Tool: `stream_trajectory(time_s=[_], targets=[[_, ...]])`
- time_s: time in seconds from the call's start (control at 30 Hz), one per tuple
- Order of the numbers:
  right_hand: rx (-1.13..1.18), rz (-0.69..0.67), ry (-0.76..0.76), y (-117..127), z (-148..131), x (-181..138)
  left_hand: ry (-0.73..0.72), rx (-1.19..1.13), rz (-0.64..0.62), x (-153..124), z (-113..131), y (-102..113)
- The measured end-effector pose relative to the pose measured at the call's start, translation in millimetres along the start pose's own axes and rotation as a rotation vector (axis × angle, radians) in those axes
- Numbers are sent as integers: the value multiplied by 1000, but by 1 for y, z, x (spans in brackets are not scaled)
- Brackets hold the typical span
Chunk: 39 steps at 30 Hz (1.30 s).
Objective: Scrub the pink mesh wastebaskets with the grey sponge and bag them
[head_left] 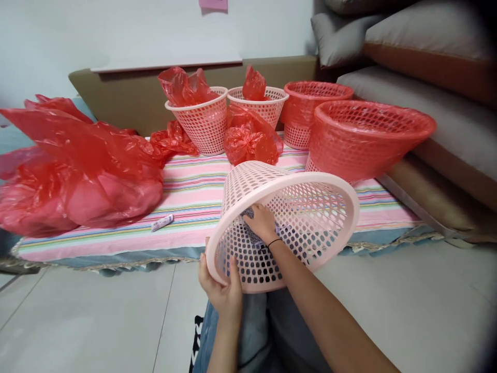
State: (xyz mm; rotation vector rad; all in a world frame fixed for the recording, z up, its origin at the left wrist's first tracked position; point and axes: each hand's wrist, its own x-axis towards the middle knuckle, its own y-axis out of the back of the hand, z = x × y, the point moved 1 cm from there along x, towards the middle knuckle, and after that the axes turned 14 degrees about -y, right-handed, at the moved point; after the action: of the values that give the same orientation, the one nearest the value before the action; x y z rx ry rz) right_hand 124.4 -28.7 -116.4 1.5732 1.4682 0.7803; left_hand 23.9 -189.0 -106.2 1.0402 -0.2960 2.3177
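Observation:
A pink perforated plastic basket [337, 194] is tilted on its side over my lap, its mouth facing me. My left hand [223, 282] grips the rim at the lower left, thumb inside and fingers outside. Deep inside the basket, my right hand [262, 221] presses a crumpled grey cloth [254, 235] against the inner wall, its fingers bent over the cloth. A dark band circles my right wrist. Part of the cloth is hidden under that hand.
Two pink baskets [204, 124] holding red plastic bags stand behind on the striped cover [194, 181]. Two more baskets, wrapped in red plastic [361, 140], stand right, beside stacked cushions [427, 98]. Large red bags [97, 181] lie left, near a small white tube [162, 223].

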Motion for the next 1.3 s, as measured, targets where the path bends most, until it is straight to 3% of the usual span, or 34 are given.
stream_trajectory(time_s=[0.23, 0.57, 0.7, 0.8, 0.9, 0.97, 1.1, 1.3], targets=[[-5, -74, 124, 16, 8, -30, 70, 44, 39, -2, 0, -2], [227, -161, 207, 44, 59, -165, -104, -96, -79, 14, 17, 2], [387, -231, 240, 51, 72, -195, -88, -106, -106, 23, 16, 12], [479, -159, 266, 64, 70, -179, -67, -9, -111, 27, 14, 18], [416, 8, 240, 77, 54, -126, -143, -18, -165, 33, 19, 19], [252, 35, 240, 77, 37, -84, -201, -75, -205, 36, 24, 19], [79, -4, 145, 51, 12, -27, -215, -136, -249, 39, 29, 18], [6, -12, 97, 11, 12, -25, -199, -139, -243, 34, 24, 19]])
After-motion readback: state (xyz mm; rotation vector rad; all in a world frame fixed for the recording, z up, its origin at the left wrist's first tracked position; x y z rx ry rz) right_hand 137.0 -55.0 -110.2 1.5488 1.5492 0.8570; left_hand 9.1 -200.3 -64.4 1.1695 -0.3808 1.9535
